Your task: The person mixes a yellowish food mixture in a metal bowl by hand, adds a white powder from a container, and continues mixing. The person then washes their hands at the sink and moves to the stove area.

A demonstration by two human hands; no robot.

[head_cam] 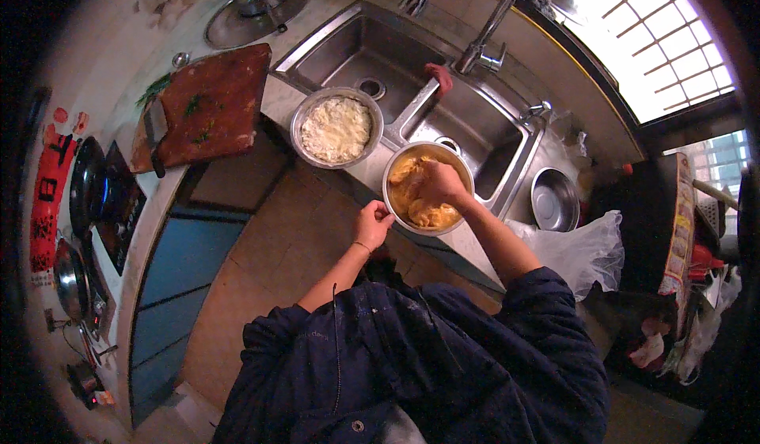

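Note:
A steel bowl (385, 184) stands at the counter's front edge beside the sink. It holds raw-looking meat pieces (432, 216) in a yellow-orange coating. My left hand (374, 225) pinches the near left of its rim between thumb and fingers. Inside the bowl is my right hand (438, 181), with its fingertips down among the coated pieces. Those fingers are partly hidden, so their closure cannot be told. Just to the left, a second metal bowl (294, 141) contains a pale, floury mixture (336, 128); neither hand touches it.
Behind the bowls lies a double steel sink (332, 58) with a faucet (475, 52) and a red cloth (439, 78) on its divider. A cleaver (155, 129) rests on a wooden chopping board (231, 100) at left. An empty metal basin (555, 199) and plastic bag (570, 248) sit right.

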